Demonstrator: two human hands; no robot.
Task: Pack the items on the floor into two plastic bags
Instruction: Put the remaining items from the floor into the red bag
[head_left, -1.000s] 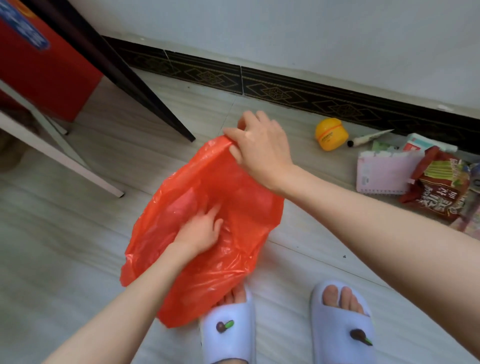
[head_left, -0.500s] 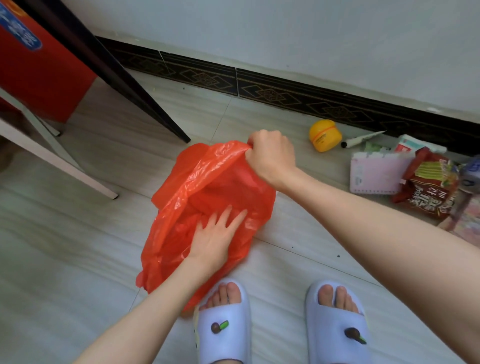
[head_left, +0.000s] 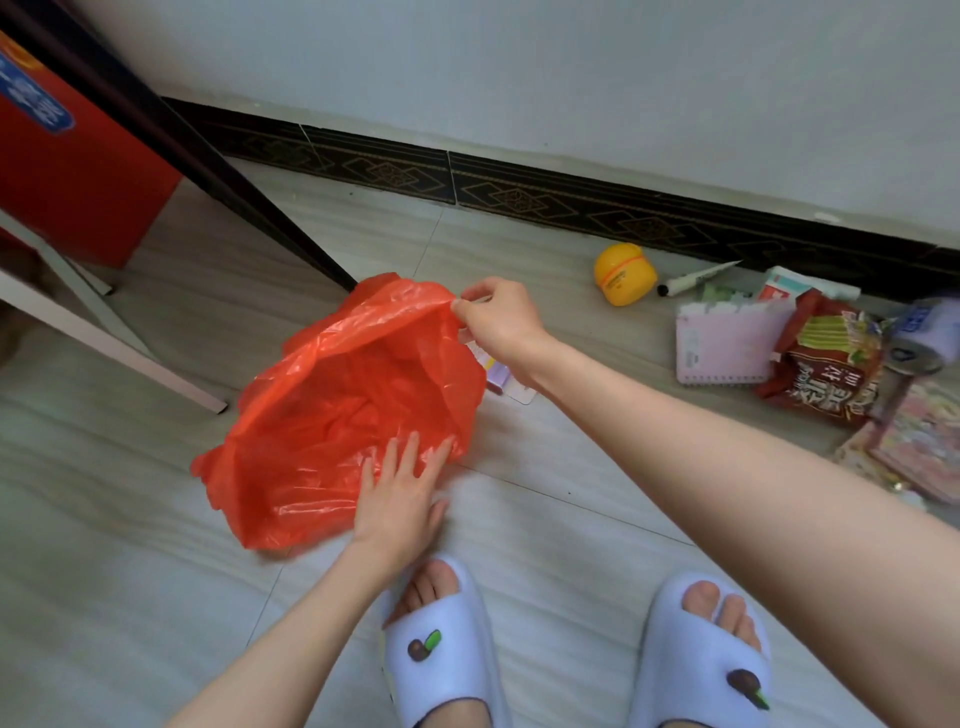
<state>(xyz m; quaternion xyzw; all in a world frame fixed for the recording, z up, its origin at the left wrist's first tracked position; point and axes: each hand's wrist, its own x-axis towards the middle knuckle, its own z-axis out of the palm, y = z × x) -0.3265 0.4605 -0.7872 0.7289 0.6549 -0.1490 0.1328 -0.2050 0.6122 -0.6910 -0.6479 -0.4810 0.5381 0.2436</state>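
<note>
Red plastic bag (head_left: 343, 415) on the tiled floor (head_left: 130, 597), spread wide with its mouth gaping toward the camera, crumpled and translucent. Far rim pinched and lifted by the right hand (head_left: 501, 317), thumb and curled fingertips closed on the thin film. Left hand (head_left: 400, 499) laid flat on the near edge of the bag, fingers straight and slightly fanned, pressing the plastic down, gripping nothing. Just behind the bag and under the right wrist, a small pastel card or packet (head_left: 506, 376), mostly hidden.

Well apart to the right, near the dark patterned skirting board (head_left: 519, 200): yellow round jar (head_left: 623, 273); beside it a marker pen (head_left: 696, 279) lying flat; a pink spiral notebook (head_left: 722, 343); a red snack packet (head_left: 826, 364) overlapping the notebook's right edge; a white and red box (head_left: 795, 283) behind them; a pale lilac can or bottle (head_left: 919, 332) at the frame edge, blurred; a colourful flat packet (head_left: 914, 452) nearest the right forearm.

At left, a red cabinet (head_left: 78, 182), a dark slanting leg (head_left: 208, 156) meeting the floor just behind the bag, and pale frame bars (head_left: 104, 338).

At the bottom, two feet in pale lilac slippers (head_left: 441, 665), one close to the left wrist, each with a small dark charm on top.
</note>
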